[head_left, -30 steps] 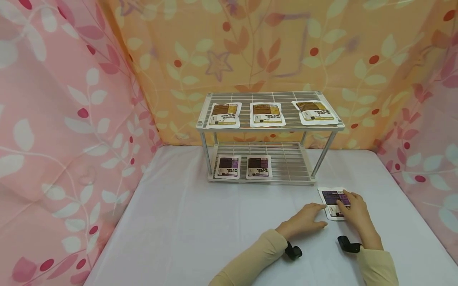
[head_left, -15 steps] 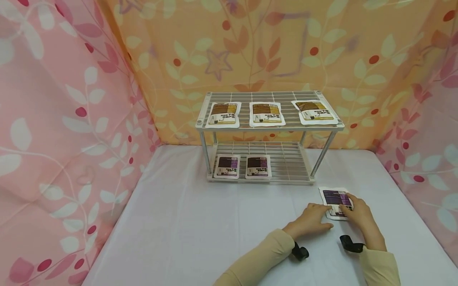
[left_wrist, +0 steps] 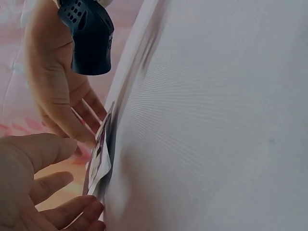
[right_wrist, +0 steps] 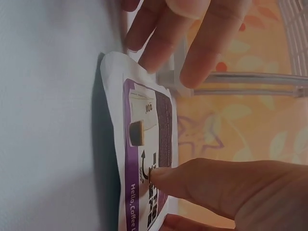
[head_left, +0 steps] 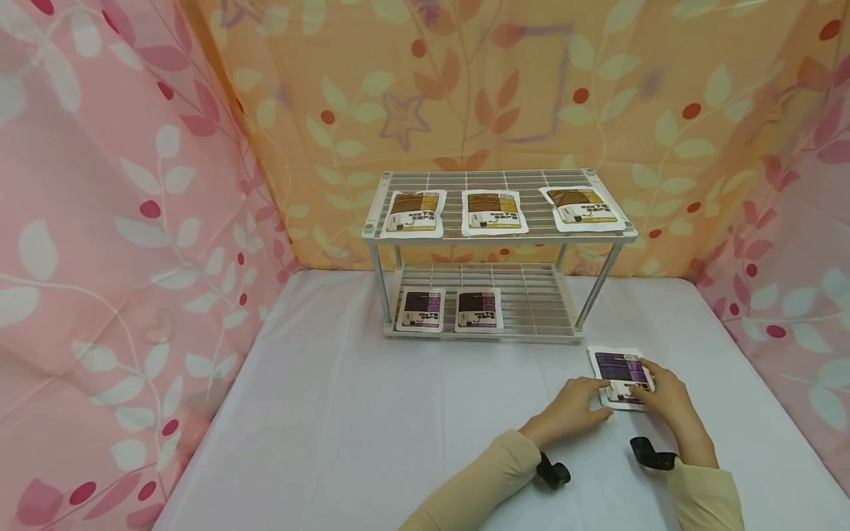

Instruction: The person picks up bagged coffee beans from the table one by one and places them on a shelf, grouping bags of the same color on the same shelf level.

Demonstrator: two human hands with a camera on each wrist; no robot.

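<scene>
A white coffee packet with a purple and black label lies on the table at the right, in front of the shelf. My right hand holds its right edge, the thumb pressing on the printed face, as the right wrist view also shows with the packet tilted slightly off the cloth. At the packet's left edge, my left hand has its fingers loosely extended, fingertips touching or very near it. In the left wrist view the left hand is spread beside the packet, its thumb apart.
A two-tier wire shelf stands at the back. Three yellow-brown packets lie on its top tier. Two purple packets lie at the left and middle of the lower tier. Floral curtains enclose the white table.
My left hand has come slightly to the right, against the packet. The right hand has shifted a little toward the packet's right edge, uncovering more label. The packet itself has barely moved.
</scene>
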